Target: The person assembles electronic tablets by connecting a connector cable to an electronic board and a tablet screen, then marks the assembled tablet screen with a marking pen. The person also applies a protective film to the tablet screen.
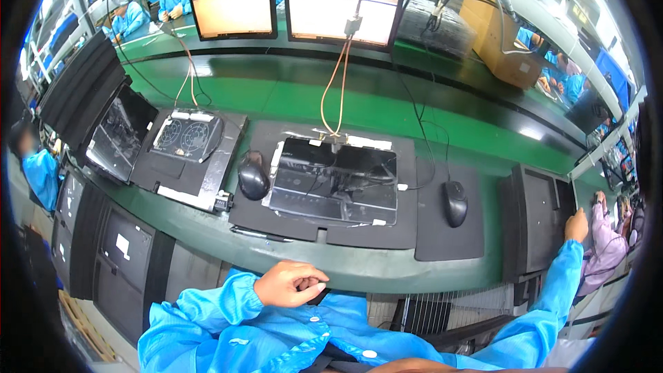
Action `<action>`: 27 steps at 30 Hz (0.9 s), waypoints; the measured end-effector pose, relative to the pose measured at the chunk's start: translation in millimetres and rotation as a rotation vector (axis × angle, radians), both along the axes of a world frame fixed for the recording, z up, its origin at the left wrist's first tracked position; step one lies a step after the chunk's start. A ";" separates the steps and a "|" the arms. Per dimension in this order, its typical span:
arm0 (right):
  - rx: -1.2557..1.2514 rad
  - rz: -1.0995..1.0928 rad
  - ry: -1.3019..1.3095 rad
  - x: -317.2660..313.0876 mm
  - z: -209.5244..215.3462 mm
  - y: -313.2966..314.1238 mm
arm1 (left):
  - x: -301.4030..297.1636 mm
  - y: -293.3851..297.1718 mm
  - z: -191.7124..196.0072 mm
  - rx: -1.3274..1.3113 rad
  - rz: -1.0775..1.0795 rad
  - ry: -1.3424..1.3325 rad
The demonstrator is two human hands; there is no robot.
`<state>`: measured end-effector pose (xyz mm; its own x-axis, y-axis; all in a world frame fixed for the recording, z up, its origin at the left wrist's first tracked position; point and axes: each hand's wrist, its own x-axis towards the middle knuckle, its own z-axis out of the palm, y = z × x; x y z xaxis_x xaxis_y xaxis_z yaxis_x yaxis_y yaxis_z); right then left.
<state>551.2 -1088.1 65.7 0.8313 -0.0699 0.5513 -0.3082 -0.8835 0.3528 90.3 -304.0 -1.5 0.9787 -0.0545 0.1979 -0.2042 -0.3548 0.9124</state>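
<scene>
A laptop (336, 179) was laid on a mat (324, 224) at the bench's middle, flanked by one mouse (253, 179) on its left and another mouse (454, 202) on its right. Two monitors (297, 3) were set behind. A fan tray (188, 137) was placed further left. A stack of panels (535, 217) was positioned at far right, touched by the right hand (577, 226). The left hand (290, 283) was held before the bench edge.

Bright blue glossy long-sleeved work smock (276, 331) with white round snap buttons down the front, gathered elastic cuffs, bare left hand (290, 283), bare right hand (576, 225), loose creased sleeves
</scene>
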 end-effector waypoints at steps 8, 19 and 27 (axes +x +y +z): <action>0.042 0.294 -0.370 -79.2 67.9 81.0 | 10.8 -0.8 9.7 -0.301 -0.014 0.171; 0.307 1.802 -0.317 -318.3 81.0 670.2 | 26.9 20.0 85.2 -0.981 0.051 -0.444; 0.687 1.876 0.548 -315.6 30.0 879.5 | -137.9 180.3 61.9 -1.248 0.900 -0.570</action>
